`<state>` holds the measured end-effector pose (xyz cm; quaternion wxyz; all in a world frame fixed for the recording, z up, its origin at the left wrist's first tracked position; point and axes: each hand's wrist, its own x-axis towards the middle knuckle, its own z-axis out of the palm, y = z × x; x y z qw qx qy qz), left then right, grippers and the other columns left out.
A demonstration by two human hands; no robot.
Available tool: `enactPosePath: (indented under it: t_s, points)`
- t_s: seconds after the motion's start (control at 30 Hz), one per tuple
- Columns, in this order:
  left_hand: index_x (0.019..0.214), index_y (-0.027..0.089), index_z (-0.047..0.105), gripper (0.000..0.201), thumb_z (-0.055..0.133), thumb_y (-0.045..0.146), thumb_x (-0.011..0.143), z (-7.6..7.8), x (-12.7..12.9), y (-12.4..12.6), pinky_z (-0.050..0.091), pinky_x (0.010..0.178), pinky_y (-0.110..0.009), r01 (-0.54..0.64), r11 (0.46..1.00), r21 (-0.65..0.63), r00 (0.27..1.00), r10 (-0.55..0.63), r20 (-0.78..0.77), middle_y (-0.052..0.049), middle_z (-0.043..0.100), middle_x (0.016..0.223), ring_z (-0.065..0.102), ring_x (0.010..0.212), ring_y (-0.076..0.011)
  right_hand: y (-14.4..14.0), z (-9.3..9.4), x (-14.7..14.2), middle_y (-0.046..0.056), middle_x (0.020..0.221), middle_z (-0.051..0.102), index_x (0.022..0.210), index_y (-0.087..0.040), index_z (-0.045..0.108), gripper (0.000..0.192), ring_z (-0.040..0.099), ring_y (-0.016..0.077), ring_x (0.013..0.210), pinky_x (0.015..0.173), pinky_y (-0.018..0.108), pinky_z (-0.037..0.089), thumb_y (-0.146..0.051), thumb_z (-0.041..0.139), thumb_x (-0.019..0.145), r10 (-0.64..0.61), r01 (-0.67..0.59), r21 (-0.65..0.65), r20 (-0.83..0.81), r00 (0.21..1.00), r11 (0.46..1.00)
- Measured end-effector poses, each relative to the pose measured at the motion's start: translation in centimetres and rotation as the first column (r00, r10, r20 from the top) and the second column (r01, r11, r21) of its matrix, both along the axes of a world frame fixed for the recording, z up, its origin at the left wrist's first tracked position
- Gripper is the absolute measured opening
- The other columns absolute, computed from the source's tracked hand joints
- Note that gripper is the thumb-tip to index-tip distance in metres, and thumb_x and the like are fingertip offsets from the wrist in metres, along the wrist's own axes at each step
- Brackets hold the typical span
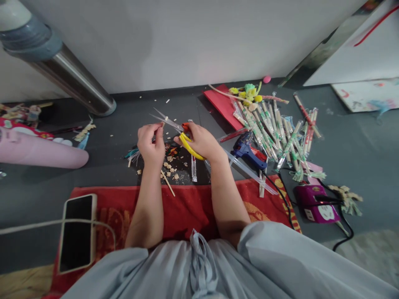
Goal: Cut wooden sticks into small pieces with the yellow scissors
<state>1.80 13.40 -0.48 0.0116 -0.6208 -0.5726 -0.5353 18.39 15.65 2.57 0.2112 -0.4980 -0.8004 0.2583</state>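
Observation:
My right hand (201, 141) grips a pair of scissors (187, 146) with yellow and orange handles. The blades are parted and point left toward my other hand. Between thumb and fingertips, my left hand (151, 141) pinches a short pale stick (165, 120), whose tip shows by the blades; the rest of it is hidden by the fingers. Below the hands lie small cut wooden pieces (168, 166) and a thin wooden stick (168, 183). A clear plastic-wrapped strip (193, 168) lies under my right hand.
A blue glue gun (247, 151) and several wrapped sticks (264, 124) lie to the right, near a purple power box (316, 203). A phone (77, 232) rests on the red towel (187, 207). Left stand a steel cylinder (77, 74) and a pink bottle (43, 147).

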Motion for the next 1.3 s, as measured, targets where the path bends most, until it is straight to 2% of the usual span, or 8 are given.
enactPosePath:
  t_s: [0.37, 0.7, 0.87, 1.0, 1.17, 1.3]
  points:
    - [0.085, 0.019, 0.066, 0.018, 0.05, 0.028, 0.089, 0.0, -0.4, 0.1, 0.045, 0.08, -0.031, -0.008, 1.0, 0.013, 0.999, 0.009, -0.041, -0.004, 0.068, 0.085, 0.059, 0.084, -0.0149, -0.2, 0.2, -0.1, 0.012, 0.096, 0.065, 0.1, -0.013, 0.056, 0.054, 0.059, 0.0201, 0.083, 0.071, 0.028, 0.039, -0.063, 0.047, 0.083, 0.004, -0.003, -0.03, 0.033, 0.999, 1.0]
    - [0.086, 0.02, 0.065, 0.019, 0.049, 0.029, 0.089, -0.4, -0.7, 0.1, 0.046, 0.08, -0.031, 0.037, 0.999, -0.008, 0.999, -0.037, -0.002, -0.004, 0.066, 0.085, 0.059, 0.084, -0.0148, -0.4, 1.0, -0.1, 0.004, 0.072, 0.061, 0.081, -0.018, 0.054, 0.052, 0.051, 0.0145, 0.063, 0.056, 0.025, 0.029, -0.068, 0.042, 0.082, 0.013, -0.009, -0.08, 0.044, 0.999, 0.997]
    - [0.087, 0.019, 0.066, 0.022, 0.048, 0.031, 0.089, -0.7, -1.1, 0.3, 0.047, 0.076, -0.029, -0.003, 1.0, -0.016, 1.0, 0.003, 0.007, -0.005, 0.064, 0.082, 0.059, 0.083, -0.0149, -0.3, 0.9, -0.2, 0.004, 0.07, 0.062, 0.078, -0.019, 0.056, 0.052, 0.053, 0.0146, 0.063, 0.055, 0.024, 0.028, -0.069, 0.043, 0.08, -0.019, 0.024, -0.069, 0.078, 0.997, 0.997]
    - [0.085, 0.02, 0.065, 0.022, 0.046, 0.03, 0.089, -0.3, -1.0, 0.1, 0.047, 0.078, -0.03, -0.031, 0.998, -0.047, 0.999, 0.03, -0.019, -0.005, 0.064, 0.083, 0.059, 0.083, -0.0147, -0.4, 0.9, -0.3, 0.004, 0.07, 0.063, 0.077, -0.019, 0.057, 0.053, 0.055, 0.0153, 0.063, 0.054, 0.025, 0.028, -0.07, 0.043, 0.079, -0.022, 0.032, -0.085, 0.118, 0.993, 0.996]
    - [0.077, 0.019, 0.063, 0.02, 0.051, 0.031, 0.087, 0.2, -0.8, -0.1, 0.046, 0.079, -0.03, -0.073, 0.995, -0.073, 0.996, 0.07, -0.047, -0.004, 0.064, 0.079, 0.059, 0.08, -0.0145, -0.4, 0.9, -0.3, 0.006, 0.075, 0.065, 0.081, -0.019, 0.058, 0.056, 0.058, 0.0174, 0.067, 0.056, 0.026, 0.03, -0.073, 0.043, 0.078, -0.027, 0.037, -0.057, 0.159, 0.987, 0.998]
    - [0.076, 0.019, 0.063, 0.021, 0.05, 0.031, 0.087, 0.1, -1.0, 0.0, 0.046, 0.078, -0.03, -0.048, 0.996, -0.08, 0.998, 0.044, -0.054, -0.004, 0.064, 0.078, 0.059, 0.078, -0.0144, -0.5, 1.1, -0.3, 0.008, 0.081, 0.067, 0.087, -0.017, 0.059, 0.058, 0.059, 0.0192, 0.072, 0.06, 0.027, 0.033, -0.073, 0.042, 0.078, -0.004, 0.016, -0.067, 0.169, 0.986, 0.998]
